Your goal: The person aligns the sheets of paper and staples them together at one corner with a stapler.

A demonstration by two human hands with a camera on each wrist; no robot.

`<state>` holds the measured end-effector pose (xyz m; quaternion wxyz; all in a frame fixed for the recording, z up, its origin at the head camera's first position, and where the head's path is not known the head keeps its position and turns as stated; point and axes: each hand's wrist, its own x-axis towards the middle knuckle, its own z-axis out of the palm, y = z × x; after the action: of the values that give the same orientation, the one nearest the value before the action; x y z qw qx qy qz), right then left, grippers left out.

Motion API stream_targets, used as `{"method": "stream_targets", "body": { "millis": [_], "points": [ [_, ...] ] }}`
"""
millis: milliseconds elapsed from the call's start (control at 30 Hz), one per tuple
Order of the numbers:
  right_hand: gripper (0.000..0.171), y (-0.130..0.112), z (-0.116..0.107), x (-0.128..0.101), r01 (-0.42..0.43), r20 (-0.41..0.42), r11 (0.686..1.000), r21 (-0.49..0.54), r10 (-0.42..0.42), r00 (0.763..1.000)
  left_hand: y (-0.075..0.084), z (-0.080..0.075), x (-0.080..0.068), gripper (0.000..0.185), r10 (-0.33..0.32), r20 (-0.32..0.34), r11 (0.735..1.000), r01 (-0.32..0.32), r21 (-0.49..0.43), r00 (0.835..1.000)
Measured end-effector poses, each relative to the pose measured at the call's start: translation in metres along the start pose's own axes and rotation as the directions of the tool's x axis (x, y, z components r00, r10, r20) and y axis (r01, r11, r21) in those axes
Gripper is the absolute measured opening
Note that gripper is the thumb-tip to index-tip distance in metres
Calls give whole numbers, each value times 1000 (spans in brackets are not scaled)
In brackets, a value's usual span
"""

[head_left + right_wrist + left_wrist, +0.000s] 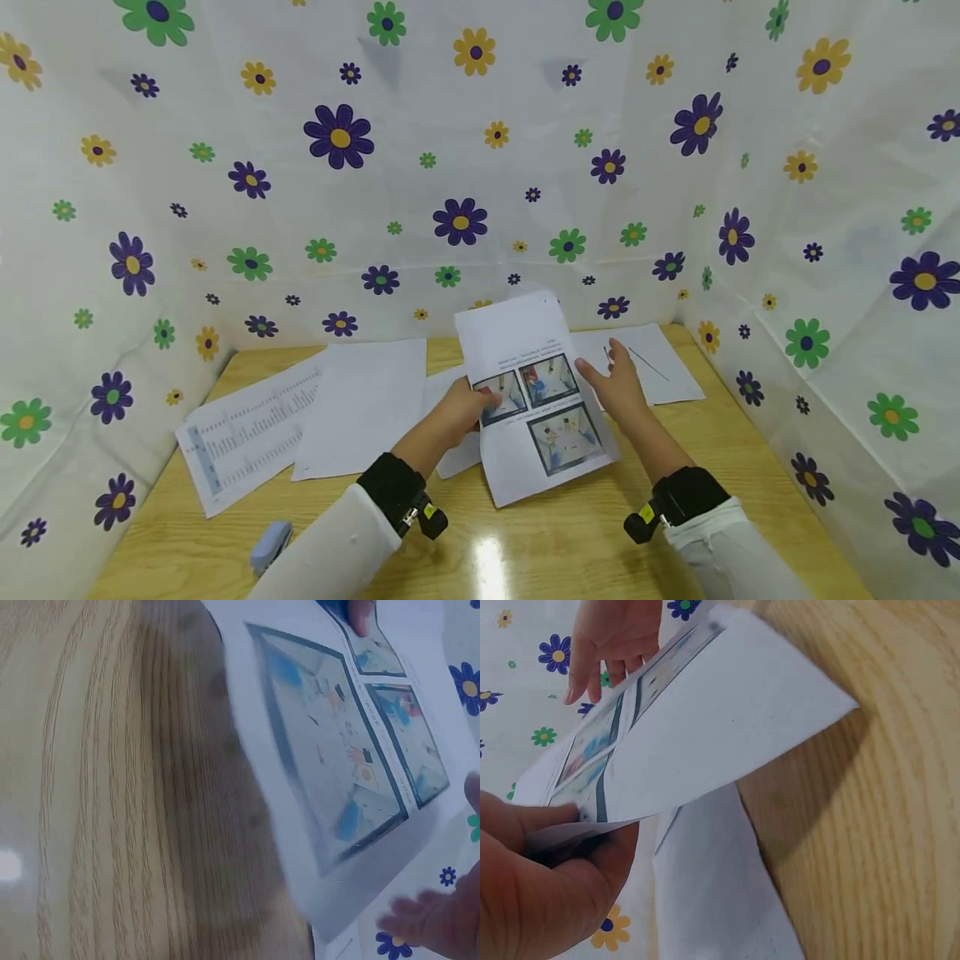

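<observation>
A printed sheet (534, 398) bearing three photos is held tilted above the table (735, 450), over other papers. Its left edge is pinched between thumb and fingers of the left hand (457, 410). The right hand (619, 385) is kept at the sheet's right edge, fingers straight and relaxed, nothing gripped. A stapler (270, 546) is seen near the front left.

On the wooden surface (675, 533) before me, a sheet printed with a data table (247, 429) lies at the far left, its right edge under a blank white sheet (367, 404). At the far right lies another sheet marked with a thin pen line (660, 362). A small pale-blue stapler (270, 546) sits near the front left edge. Flower-patterned white cloth (480, 150) encloses the surface at the back and on both sides.
</observation>
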<state>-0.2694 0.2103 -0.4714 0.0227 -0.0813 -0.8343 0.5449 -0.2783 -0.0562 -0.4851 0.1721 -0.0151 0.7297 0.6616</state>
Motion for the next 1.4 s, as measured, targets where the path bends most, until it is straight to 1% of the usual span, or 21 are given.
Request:
{"method": "stream_targets", "body": {
  "millis": [100, 167, 233, 367, 433, 500, 633, 733, 800, 867, 933, 967, 1033, 1233, 1400],
  "points": [
    [95, 0, 10, 2, -39, 94, 999, -35, 42, 995, 2, -6, -1, 40, -8, 63, 999, 6, 39, 998],
    [91, 0, 17, 1, -54, 120, 998, -20, 56, 991, 3, -9, -2, 41, -9, 91, 999, 5, 42, 996],
    [80, 1, 23, -1, -57, 116, 998, 7, 56, 992, 5, -12, -3, 41, -13, 103, 999, 9, 41, 995],
    [54, 3, 31, -3, -36, 71, 996, 82, 30, 997, 7, -17, -4, 42, -23, 99, 998, 17, 54, 995],
    [45, 3, 33, -4, -24, 48, 994, 103, 19, 999, 9, -19, -5, 41, -30, 93, 998, 25, 64, 995],
    [40, 1, 35, -6, -13, 28, 995, 103, 10, 1000, 9, -22, -6, 40, -29, 91, 998, 23, 66, 995],
    [37, -6, 38, -9, 12, -1, 995, 102, -12, 1000, 13, -28, -9, 38, 3, 64, 998, -8, 67, 998],
    [36, -15, 38, -12, 34, -18, 991, 125, -33, 999, 19, -32, -13, 36, 43, -4, 996, -43, 84, 999],
    [35, -22, 39, -14, 43, -25, 987, 157, -39, 999, 24, -34, -15, 34, 77, -58, 993, -71, 97, 995],
    [36, -31, 38, -18, 53, -28, 980, 192, -48, 998, 29, -36, -18, 32, 113, -108, 988, -100, 116, 988],
    [36, -38, 39, -22, 59, -29, 974, 220, -54, 998, 34, -40, -23, 31, 143, -137, 984, -127, 124, 980],
    [36, -42, 40, -24, 58, -28, 971, 231, -53, 998, 35, -42, -26, 31, 149, -146, 984, -132, 122, 978],
    [35, -49, 41, -29, 56, -26, 969, 239, -51, 998, 38, -48, -32, 32, 146, -151, 985, -130, 113, 978],
    [34, -58, 44, -39, 28, -4, 976, 217, -28, 1000, 44, -71, -54, 35, 114, -123, 993, -110, 46, 986],
    [34, -62, 47, -45, 16, 13, 976, 219, -19, 1000, 46, -82, -68, 33, 100, -129, 994, -94, 53, 987]
  ]
}}
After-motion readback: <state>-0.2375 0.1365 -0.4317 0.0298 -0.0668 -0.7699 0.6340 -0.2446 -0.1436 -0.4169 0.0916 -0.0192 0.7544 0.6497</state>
